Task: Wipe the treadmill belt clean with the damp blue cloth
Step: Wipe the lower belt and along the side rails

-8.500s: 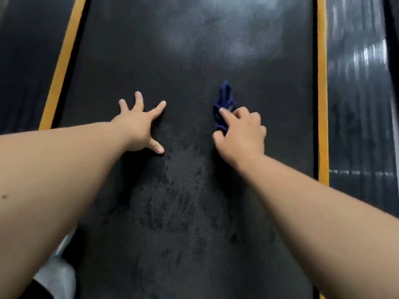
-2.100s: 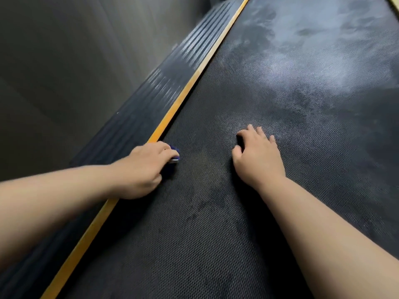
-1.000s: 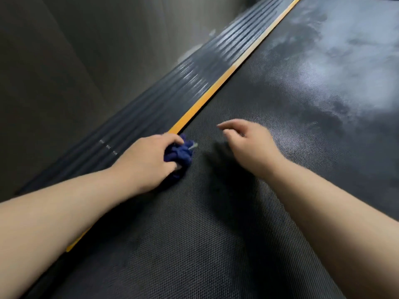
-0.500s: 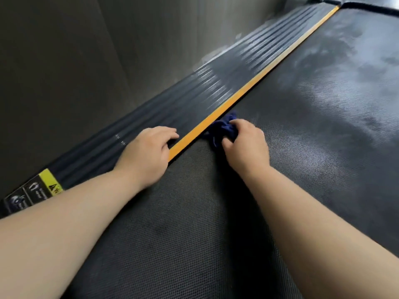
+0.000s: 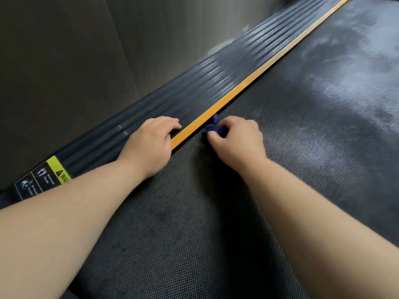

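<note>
The dark textured treadmill belt fills the right and lower part of the view, with pale dusty patches farther up. A bunched blue cloth lies on the belt right beside the orange edge strip. My right hand grips the cloth with curled fingers and holds it down on the belt. My left hand rests on the ribbed side rail and the orange strip, fingers bent over the rail, holding nothing.
A yellow and black warning sticker sits on the near end of the side rail. Left of the rail is a dark grey floor or wall.
The cloth passed from my left hand to my right hand about a second ago. My left hand moved off the belt onto the side rail. Little has shifted in the last half second.
</note>
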### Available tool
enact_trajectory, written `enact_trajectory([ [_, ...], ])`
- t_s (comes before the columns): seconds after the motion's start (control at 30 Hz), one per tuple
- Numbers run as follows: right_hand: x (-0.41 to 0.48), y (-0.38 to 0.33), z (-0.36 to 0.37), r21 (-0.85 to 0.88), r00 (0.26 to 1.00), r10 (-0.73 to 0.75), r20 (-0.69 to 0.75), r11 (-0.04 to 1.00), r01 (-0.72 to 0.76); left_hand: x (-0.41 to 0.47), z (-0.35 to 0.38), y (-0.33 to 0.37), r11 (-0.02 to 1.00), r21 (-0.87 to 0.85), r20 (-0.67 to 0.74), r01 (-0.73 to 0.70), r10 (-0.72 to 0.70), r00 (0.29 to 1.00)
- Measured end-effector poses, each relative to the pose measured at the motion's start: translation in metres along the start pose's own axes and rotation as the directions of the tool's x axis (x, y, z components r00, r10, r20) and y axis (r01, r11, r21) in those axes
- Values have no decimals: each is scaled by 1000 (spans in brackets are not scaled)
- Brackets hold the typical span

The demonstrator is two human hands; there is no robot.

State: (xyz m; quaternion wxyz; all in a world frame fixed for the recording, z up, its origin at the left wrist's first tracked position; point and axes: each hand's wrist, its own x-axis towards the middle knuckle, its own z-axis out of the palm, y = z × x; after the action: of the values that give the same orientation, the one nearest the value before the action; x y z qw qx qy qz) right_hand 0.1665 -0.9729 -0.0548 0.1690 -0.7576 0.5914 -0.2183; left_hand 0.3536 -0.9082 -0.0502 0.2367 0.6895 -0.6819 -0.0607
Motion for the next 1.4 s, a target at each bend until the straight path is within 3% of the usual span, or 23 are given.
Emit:
enact_trajectory([
  [0.07, -19, -20, 12, 59, 985, -154, 76, 987, 149, 0, 0, 0, 1000, 7, 0, 4, -4, 1000],
  [0.17, -24, -15, 12, -33, 924, -365, 112, 928, 371, 0, -1, 1, 1000, 9, 3, 9, -9, 1000],
  [0.23, -4, 9, 4, -127, 961, -274, 36, 952, 277, -2, -1, 2, 1000, 13, 13, 7, -7, 1000],
  [0.33, 19, 30, -7, -44, 990, 85, -108, 995, -91, -1, 0, 1, 1000, 14, 10, 0, 0, 1000],
  [0.37, 18, 24, -4, -50, 988, 111, -110, 992, -117, 0, 0, 1, 1000, 9, 5, 0, 0, 1000],
  [0.47, -14, -14, 20, -55, 989, -145, -4, 988, 144, 1, 0, 2, 1000, 2, -10, 3, -3, 1000],
  [0.57, -38, -20, 25, 3, 905, -406, 127, 912, 409, 0, 0, 1, 1000, 14, -6, -7, 8, 1000],
  [0.63, -17, 3, 11, -78, 932, -347, 110, 931, 356, -2, 0, 2, 1000, 21, 1, -19, 19, 1000],
  [0.7, 6, 32, -7, -156, 993, -116, -1, 981, 114, -3, 0, 4, 999, 37, 10, -24, 24, 1000],
  [0.77, 11, 44, -16, -131, 989, 81, -127, 987, -98, -4, 0, 5, 998, 54, -8, -23, 24, 1000],
  [0.83, -6, 31, -4, -179, 990, 33, -135, 982, -57, -3, 0, 7, 998, 66, -14, -22, 23, 1000],
  [0.9, -39, 9, 12, -151, 983, -174, -63, 975, 163, -4, 0, 8, 996, 81, -13, -23, 24, 1000],
  [1.0, -57, 7, 6, -84, 902, -425, 69, 899, 430, -8, 0, 10, 996, 83, -24, -45, 47, 999],
  [1.07, -32, 31, -11, -194, 915, -391, 98, 894, 403, -10, -3, 12, 996, 67, -58, -60, 64, 996],
  [1.13, -5, 65, -31, -308, 988, -156, 10, 939, 151, -13, -4, 16, 994, 60, -101, -93, 99, 990],
  [1.2, 4, 85, -41, -266, 990, 88, -113, 957, -115, -15, -3, 23, 990, 60, -105, -131, 137, 985],
  [1.23, 3, 84, -38, -269, 981, 133, -143, 948, -168, -15, -1, 27, 988, 59, -78, -143, 147, 986],
  [1.3, -9, 66, -25, -286, 986, 106, -132, 948, -140, -13, 5, 36, 988, 58, 13, -142, 142, 990],
  [1.4, -47, 38, -7, -174, 983, -180, -38, 970, 171, -8, 12, 45, 990, 95, 105, -107, 97, 990],
])
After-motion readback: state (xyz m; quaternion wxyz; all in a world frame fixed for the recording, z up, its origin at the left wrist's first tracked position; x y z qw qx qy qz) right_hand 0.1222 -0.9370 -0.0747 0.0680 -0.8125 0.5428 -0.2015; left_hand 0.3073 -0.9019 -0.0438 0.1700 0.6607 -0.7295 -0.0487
